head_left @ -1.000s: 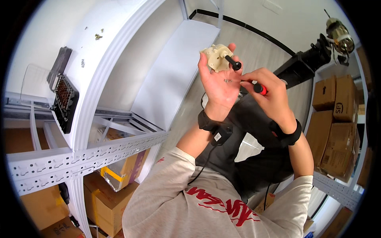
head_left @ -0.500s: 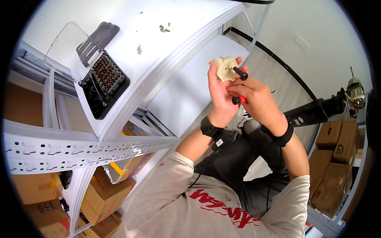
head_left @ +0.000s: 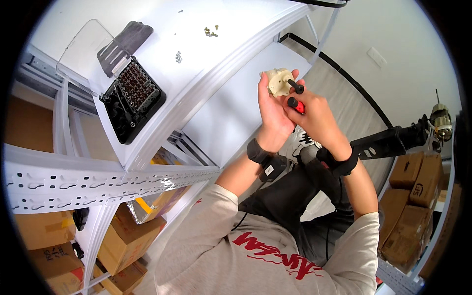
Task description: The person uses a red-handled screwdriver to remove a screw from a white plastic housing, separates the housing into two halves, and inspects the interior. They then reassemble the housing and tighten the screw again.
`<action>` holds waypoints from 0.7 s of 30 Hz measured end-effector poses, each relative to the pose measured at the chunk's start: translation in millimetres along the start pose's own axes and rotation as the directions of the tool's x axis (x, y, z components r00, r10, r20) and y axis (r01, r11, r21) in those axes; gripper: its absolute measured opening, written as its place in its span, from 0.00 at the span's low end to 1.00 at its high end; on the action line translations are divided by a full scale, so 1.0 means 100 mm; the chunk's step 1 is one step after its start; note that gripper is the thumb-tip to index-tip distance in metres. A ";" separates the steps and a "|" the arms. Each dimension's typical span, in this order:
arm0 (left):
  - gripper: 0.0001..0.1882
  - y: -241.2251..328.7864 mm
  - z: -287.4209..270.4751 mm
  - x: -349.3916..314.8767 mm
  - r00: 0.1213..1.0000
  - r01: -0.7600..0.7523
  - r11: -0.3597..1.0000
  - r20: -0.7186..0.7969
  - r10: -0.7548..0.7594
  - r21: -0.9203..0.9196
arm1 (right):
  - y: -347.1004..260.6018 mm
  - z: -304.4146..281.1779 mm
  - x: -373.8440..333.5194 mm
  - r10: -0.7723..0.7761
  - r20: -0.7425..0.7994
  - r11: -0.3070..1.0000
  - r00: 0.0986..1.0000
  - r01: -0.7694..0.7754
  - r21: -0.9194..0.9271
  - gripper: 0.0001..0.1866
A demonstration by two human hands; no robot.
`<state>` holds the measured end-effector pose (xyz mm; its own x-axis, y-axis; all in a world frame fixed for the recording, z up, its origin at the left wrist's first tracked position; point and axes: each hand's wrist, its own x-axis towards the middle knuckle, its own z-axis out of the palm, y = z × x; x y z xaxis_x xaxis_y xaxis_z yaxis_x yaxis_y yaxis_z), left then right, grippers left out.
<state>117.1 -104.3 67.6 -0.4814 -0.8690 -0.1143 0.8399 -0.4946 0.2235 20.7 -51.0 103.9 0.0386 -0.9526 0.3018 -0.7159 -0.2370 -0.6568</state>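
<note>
Red lettering (head_left: 270,250) marks my shirt (head_left: 206,246); at ten o'clock, a case (head_left: 147,117) holds bits (head_left: 140,88). My left hand (head_left: 275,115) grasps a cream housing (head_left: 278,83), right hand (head_left: 317,115) a screwdriver (head_left: 296,104).

At our left, brown cartons (head_left: 129,241) sit below a white perforated beam (head_left: 98,184), and a box with yellow tape (head_left: 144,205) leans near them. On the right we see more cardboard boxes (head_left: 410,184) stacked on a rack. Farther off, we have a black skirting strip (head_left: 339,72) edging the grey floor (head_left: 366,117) and a white plate (head_left: 377,56) on the wall.
</note>
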 end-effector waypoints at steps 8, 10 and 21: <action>0.32 -0.17 -0.03 0.00 0.999 0.033 0.999 0.000 -0.033 -0.001 | 0.03 -0.05 -0.12 0.106 -0.049 0.994 0.993 -0.107 -0.015 0.11; 0.33 -0.19 -0.04 0.01 0.999 0.050 0.999 0.005 -0.050 -0.007 | 0.06 -0.06 -0.16 0.176 -0.083 0.983 0.981 -0.172 0.058 0.12; 0.31 -0.23 -0.02 0.02 0.998 0.045 0.999 -0.041 -0.045 0.004 | 0.30 -0.04 -0.18 0.364 0.018 0.848 0.931 -0.339 0.406 0.12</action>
<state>97.2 -94.9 60.6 -0.5083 -0.8455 -0.1635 0.8161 -0.5336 0.2222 -4.6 -40.2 81.4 -0.2119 -0.9769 0.0294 -0.3372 0.0448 -0.9404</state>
